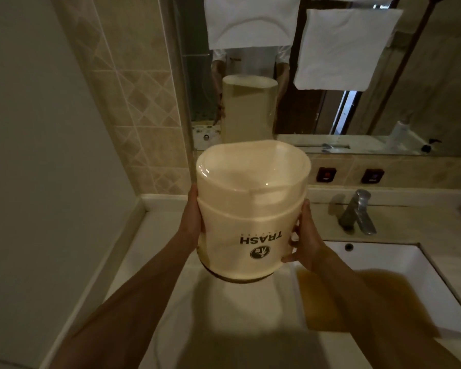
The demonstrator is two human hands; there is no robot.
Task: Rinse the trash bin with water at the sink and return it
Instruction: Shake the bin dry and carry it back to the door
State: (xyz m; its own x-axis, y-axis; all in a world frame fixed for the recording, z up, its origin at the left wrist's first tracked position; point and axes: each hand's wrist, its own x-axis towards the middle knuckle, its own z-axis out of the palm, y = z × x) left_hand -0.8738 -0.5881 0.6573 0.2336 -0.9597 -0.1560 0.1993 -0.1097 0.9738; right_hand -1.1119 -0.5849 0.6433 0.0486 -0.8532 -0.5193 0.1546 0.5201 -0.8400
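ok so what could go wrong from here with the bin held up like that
1. The trash bin is held in the air between the left hand and right hand, gripped only at its sides; if wet, it could slip.
2. It hangs over the countertop, left of the sink, so drips might land there.
3. The faucet stands close; swinging the bin right could knock it.

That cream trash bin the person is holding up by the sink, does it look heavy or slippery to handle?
Probably light: the trash bin is held in the air by the left hand and right hand on its sides alone. Its walls keep their shape, so it seems stiff. The smooth glossy surface may be slippery if wet, and both hands gripping opposite sides fits that.
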